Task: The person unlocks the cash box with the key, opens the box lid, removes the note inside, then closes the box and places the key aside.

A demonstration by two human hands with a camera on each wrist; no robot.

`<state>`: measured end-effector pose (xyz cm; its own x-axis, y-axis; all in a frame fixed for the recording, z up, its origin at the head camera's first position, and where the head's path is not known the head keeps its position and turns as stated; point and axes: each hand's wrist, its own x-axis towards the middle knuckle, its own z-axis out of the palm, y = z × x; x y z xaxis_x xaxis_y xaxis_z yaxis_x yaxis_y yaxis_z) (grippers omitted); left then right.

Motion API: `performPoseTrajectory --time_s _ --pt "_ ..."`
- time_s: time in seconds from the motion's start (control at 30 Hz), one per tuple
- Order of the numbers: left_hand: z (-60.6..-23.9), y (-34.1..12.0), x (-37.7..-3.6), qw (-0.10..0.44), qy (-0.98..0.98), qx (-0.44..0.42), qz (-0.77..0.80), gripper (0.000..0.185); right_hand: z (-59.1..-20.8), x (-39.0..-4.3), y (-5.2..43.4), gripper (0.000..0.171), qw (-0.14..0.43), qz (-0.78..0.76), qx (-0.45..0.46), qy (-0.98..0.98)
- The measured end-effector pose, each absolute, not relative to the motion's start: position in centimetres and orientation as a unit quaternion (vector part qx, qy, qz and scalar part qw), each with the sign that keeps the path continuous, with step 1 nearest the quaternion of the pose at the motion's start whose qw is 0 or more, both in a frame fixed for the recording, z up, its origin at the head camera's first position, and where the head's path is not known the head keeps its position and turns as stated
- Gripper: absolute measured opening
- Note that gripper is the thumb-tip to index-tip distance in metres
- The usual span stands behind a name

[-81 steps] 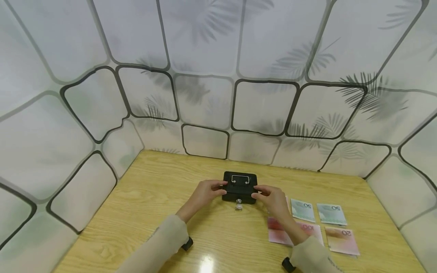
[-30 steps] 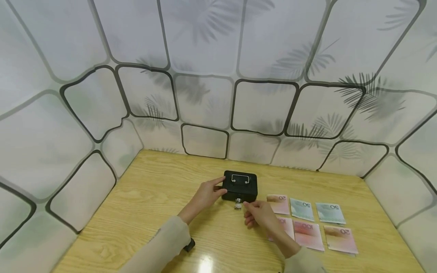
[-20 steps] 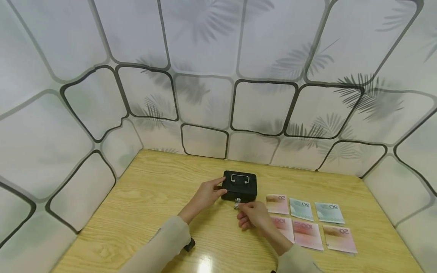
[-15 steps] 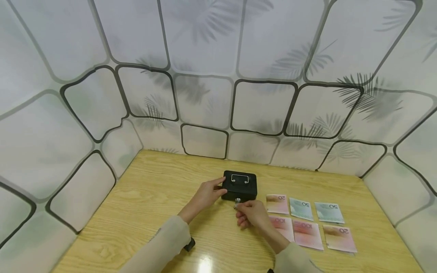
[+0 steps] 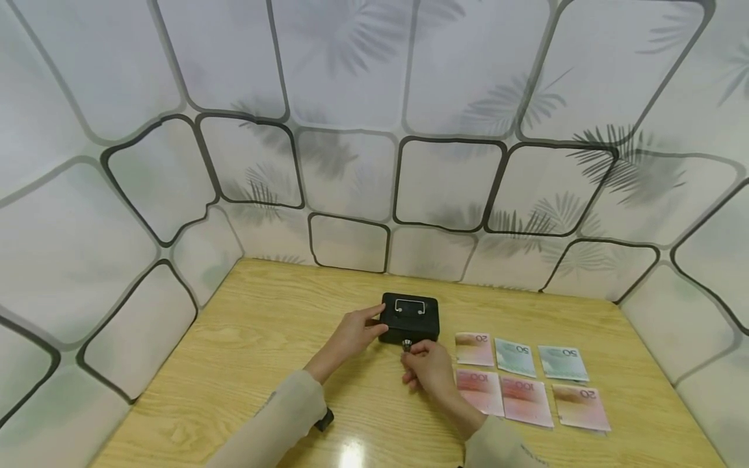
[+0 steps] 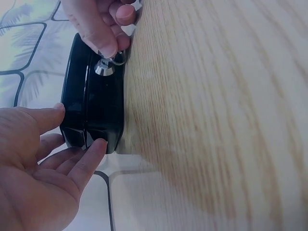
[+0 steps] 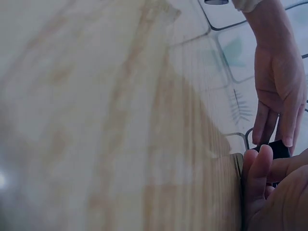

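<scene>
A small black cash box [image 5: 412, 322] with a wire handle on its closed lid sits on the wooden table. At its left end rests my left hand [image 5: 351, 333], the fairly straight fingers and thumb touching lid edge and side. In front of the box, my right hand [image 5: 434, 369] pinches a key, mostly hidden by its fingertips, at the silver lock [image 6: 104, 70]. A thin metal key ring [image 6: 120, 60] shows under those fingertips in the left wrist view. The right wrist view has both hands close around the box, which is largely covered.
Right of the box lie several banknotes in two rows: a 20 note [image 5: 475, 351] and two 50 notes, the nearer one [image 5: 515, 359], behind; two 100 notes, one here [image 5: 526, 403], and another 20 note [image 5: 580, 409] in front. A patterned cloth [image 5: 351, 169] surrounds the table [image 5: 263, 312].
My right hand has left the box's right side, come round to the front and taken hold of the key at the lock. My left hand has stayed at the left end.
</scene>
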<state>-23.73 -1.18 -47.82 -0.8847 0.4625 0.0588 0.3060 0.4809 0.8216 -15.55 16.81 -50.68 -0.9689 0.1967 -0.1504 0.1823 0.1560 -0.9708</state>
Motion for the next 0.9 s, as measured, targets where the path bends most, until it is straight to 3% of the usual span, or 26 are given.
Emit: performPoseTrajectory --time_s 0.9 --pt "-47.66 -1.23 -23.71 0.062 0.861 0.252 0.438 0.046 -50.87 -15.70 16.79 0.014 0.033 0.624 -0.118 -0.772"
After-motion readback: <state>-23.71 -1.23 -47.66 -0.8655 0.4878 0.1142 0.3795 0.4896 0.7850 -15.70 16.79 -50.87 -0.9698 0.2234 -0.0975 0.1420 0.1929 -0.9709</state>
